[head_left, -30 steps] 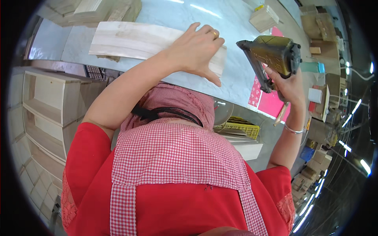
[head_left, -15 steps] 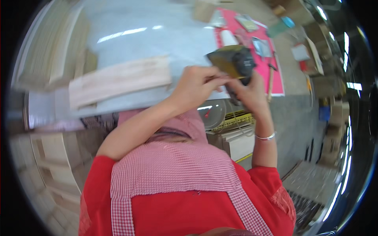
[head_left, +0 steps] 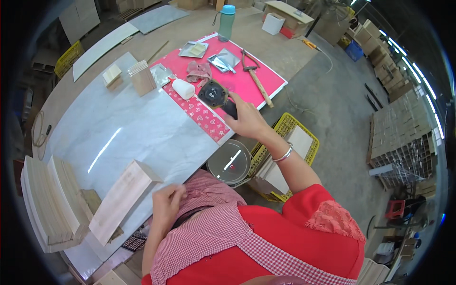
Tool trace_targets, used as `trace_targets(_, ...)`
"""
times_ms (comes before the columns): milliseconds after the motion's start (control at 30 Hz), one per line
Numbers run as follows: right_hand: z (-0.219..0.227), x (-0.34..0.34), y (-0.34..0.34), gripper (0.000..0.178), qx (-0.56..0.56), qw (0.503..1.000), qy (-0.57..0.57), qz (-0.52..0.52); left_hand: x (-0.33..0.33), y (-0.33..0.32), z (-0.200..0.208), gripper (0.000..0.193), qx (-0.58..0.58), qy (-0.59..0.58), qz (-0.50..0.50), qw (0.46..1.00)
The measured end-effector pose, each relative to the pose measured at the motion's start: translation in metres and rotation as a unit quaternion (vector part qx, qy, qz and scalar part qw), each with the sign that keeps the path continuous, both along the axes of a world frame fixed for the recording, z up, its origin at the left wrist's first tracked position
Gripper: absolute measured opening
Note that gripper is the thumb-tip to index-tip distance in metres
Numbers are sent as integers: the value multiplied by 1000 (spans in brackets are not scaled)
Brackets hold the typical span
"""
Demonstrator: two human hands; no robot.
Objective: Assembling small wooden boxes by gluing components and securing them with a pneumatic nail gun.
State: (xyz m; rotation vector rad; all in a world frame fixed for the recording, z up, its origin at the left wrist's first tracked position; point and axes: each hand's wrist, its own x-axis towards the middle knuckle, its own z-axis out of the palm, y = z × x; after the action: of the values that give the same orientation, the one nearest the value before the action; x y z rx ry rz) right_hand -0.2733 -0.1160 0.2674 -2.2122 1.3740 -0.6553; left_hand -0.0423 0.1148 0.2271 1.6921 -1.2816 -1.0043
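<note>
Head view; left hand (head_left: pixel 166 202) near table edge (head_left: pixel 198 162)

A red short-sleeved top (head_left: pixel 287 228) with a coral lace panel (head_left: pixel 335 219) at lower right; red-and-white gingham bib apron (head_left: pixel 206 237); silver bangle (head_left: pixel 286 154) right of centre.

r arm (head_left: pixel 298 167) out fwd, r hand (head_left: pixel 247 118) gripping; l hand (head_left: pixel 165 204) in close, fingers (head_left: pixel 179 191) prob half-curled.

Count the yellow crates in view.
2 clear ones: a near yellow crate holding pale boards, partly behind the right forearm, and a far yellow crate at upper left, beyond the table. A background yellow patch is too small to identify; others may be hidden.
</note>
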Motion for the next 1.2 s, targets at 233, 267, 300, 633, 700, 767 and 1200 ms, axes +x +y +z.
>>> trace_targets(233, -77, -2, -63, 59, -141, 971, 173, -82, 49, 53, -12, 11, 114, -73, 137, 981)
trace_targets(267, -84, 5, -71, 59, -135, 965, 203, -94, 53, 59, -13, 11, 124, -72, 159, 977)
trace_targets(300, -92, 17, -73, 59, -126, 960, 234, -93, 59, 66, -15, 11, 57, -144, 124, 980)
trace_targets(633, -119, 26, -63, 66, -83, 962, 231, -119, 117, 45, 71, 35, 40, -201, 57, 977)
trace_targets(700, -126, 22, -71, 62, -131, 960, 224, -106, 136, 39, 54, 37, -146, -294, 73, 942)
trace_targets(767, -128, 19, -69, 60, -143, 961, 215, -100, 161, 27, 42, 40, -145, -443, 108, 878)
trace_targets(1200, -90, 79, -67, 36, -214, 975, -52, 41, 229, -3, 77, 40, 253, -384, 92, 883)
